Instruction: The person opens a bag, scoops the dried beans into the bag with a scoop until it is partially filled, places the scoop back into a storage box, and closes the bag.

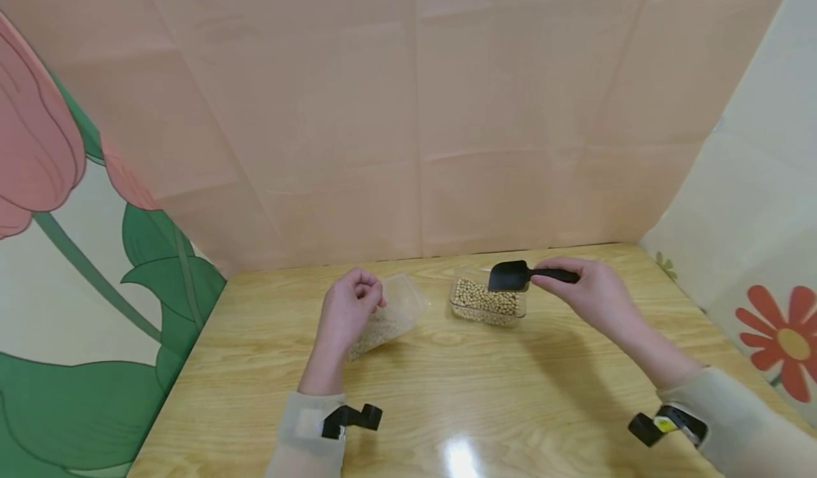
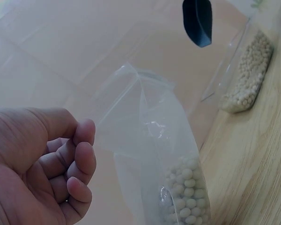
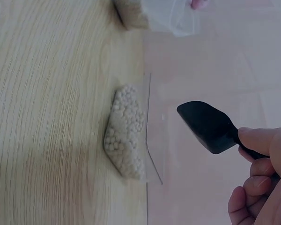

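My left hand (image 1: 347,306) pinches the edge of a clear plastic bag (image 1: 398,308) between thumb and fingertips. Pale round beans (image 2: 187,192) lie in the bottom of the bag, whose mouth stands partly open in the left wrist view. My right hand (image 1: 593,290) grips the handle of a small black scoop (image 1: 508,276), thumb along the top. The scoop is raised above a clear plastic box (image 1: 486,318) and apart from it; no beans show in its bowl. Pale beans (image 3: 126,126) of the same look fill much of the box.
Both the bag and the box stand on a wood-grain table (image 1: 421,393), toward its back edge. A pinkish cloth backdrop (image 1: 383,145) rises behind. Flower-printed panels stand at the left (image 1: 96,308) and right (image 1: 753,251). Both wrists carry black camera mounts (image 1: 351,419).
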The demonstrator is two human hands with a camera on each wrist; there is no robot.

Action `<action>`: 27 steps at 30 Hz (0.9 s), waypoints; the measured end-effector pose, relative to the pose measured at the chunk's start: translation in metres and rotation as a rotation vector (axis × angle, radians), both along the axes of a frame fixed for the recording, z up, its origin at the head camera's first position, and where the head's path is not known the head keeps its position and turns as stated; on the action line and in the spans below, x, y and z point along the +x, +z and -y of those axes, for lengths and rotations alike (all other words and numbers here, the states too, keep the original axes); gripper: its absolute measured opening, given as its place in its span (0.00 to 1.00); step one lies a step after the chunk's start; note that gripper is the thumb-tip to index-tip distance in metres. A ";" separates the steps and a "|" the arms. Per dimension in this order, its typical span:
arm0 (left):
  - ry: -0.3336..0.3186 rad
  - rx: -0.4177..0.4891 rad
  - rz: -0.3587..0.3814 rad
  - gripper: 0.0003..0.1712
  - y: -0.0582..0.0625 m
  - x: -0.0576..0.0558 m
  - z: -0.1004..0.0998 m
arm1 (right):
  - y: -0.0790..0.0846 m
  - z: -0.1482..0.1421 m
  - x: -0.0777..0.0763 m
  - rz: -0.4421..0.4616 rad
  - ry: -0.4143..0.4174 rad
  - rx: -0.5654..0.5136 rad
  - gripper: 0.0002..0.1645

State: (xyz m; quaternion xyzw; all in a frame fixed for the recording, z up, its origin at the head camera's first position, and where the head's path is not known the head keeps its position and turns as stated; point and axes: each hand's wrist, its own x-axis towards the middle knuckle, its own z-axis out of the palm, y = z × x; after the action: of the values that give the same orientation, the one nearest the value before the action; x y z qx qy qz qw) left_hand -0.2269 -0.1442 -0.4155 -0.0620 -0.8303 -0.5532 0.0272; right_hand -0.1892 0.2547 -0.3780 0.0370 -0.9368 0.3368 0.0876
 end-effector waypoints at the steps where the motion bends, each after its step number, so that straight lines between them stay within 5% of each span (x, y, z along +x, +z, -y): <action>1: 0.000 0.000 0.000 0.05 0.000 0.000 0.000 | 0.000 -0.001 0.000 0.004 -0.001 0.007 0.24; 27: -0.004 -0.009 -0.012 0.05 -0.001 0.000 -0.001 | -0.006 -0.016 -0.028 -0.039 0.073 0.319 0.20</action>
State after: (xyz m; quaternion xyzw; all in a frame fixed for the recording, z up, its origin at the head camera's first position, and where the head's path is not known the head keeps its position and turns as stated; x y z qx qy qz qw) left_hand -0.2270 -0.1432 -0.4166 -0.0673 -0.8325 -0.5490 0.0308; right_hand -0.2170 0.2708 -0.3843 0.0909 -0.9745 0.1859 0.0867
